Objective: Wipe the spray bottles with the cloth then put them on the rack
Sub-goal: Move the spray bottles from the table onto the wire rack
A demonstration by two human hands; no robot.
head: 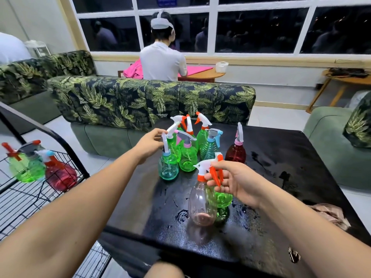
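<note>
Two bottles, a clear plastic spray bottle [200, 205] and a green bottle [223, 197], were pinched by orange triggers in the right hand [239, 183]; the left hand [149, 145], fingers curled, hovered at a teal bottle [168, 167], contact unclear. Wiping singly was judged safer on the wet black table [291, 149], beige cloth [329, 214] at its right edge, leaf-print sofa [140, 99] behind.

The green spray bottle [222, 197] by the right hand [239, 183] sits mostly behind the clear spray bottle [200, 205] and the fingers, so I can't sort one orange trigger from the other. Whether the left hand [149, 144] touches the nozzle of the teal bottle [168, 167], I can't tell. The bottles on the rack [60, 175] are smeared with blur, the rack [24, 118] runs off the left edge, and the cloth [329, 214] lies half hidden behind the right arm.
</note>
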